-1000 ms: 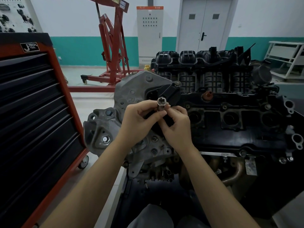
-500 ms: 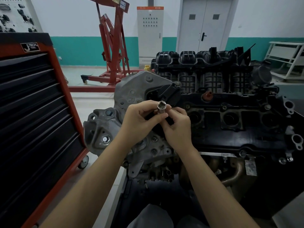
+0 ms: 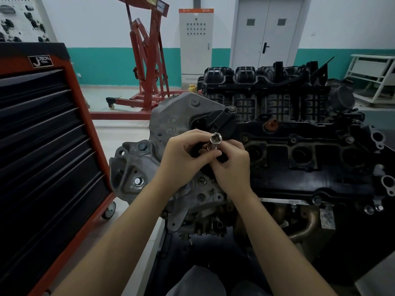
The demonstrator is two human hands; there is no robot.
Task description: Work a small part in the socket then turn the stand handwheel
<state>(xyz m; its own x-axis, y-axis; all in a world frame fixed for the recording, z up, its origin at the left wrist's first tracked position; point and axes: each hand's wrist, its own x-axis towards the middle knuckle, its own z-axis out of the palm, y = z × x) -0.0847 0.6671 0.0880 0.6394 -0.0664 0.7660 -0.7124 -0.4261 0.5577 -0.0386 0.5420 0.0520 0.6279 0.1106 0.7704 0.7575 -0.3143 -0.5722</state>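
Note:
A short silver socket (image 3: 215, 139) with its hex opening facing me is held up between both hands, above the left end of a car engine (image 3: 299, 167). My left hand (image 3: 183, 161) curls its fingers and thumb round the socket's lower part. From the right, my right hand (image 3: 233, 167) pinches the same piece with its fingertips. What sits below the socket inside my fingers is hidden. A black engine part (image 3: 222, 122) lies just behind the socket.
A red and black tool cabinet (image 3: 47, 146) on castors stands close on the left. A red engine hoist (image 3: 147, 60) is behind it, with a grey electrical cabinet (image 3: 196, 43) and double door (image 3: 267, 33) at the back wall. A white rack (image 3: 372, 77) stands far right.
The socket has dropped slightly lower between my fingers and turned, so its hex opening shows more plainly. Both hands stay in the same place.

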